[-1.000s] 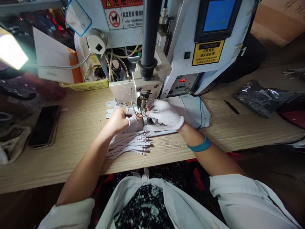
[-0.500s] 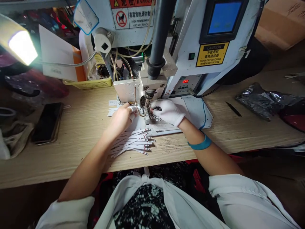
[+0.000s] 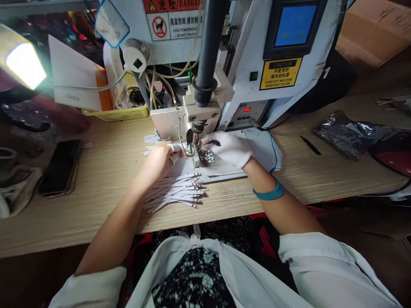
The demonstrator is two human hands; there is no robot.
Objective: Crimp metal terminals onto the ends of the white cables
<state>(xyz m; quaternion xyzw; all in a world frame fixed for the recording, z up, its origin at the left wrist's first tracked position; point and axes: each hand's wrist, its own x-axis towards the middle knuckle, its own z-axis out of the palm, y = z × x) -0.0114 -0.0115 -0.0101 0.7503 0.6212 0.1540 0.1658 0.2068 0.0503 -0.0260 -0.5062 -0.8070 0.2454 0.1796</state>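
Observation:
My left hand, with white covers on some fingertips, is closed in a pinch just left of the machine's hot nozzle. Its fingers hide whatever they hold. On the other side of the nozzle, my right hand wears a white glove with bare fingertips. Its fingers are pressed together near the nozzle tip, and what is between them is too small to tell. Small black-and-white pieces lie beneath that hand on the work plate. A fanned pile of narrow white strips rests in front, by my left wrist.
A machine with warning labels rises behind my hands. To the left are a phone, a yellow basket and a lit lamp. A dark pointed tool and a plastic bag lie to the right.
My left hand has drawn slightly away from the nozzle. My right hand has shifted a little, showing more of the small pieces. The whole view has moved slightly.

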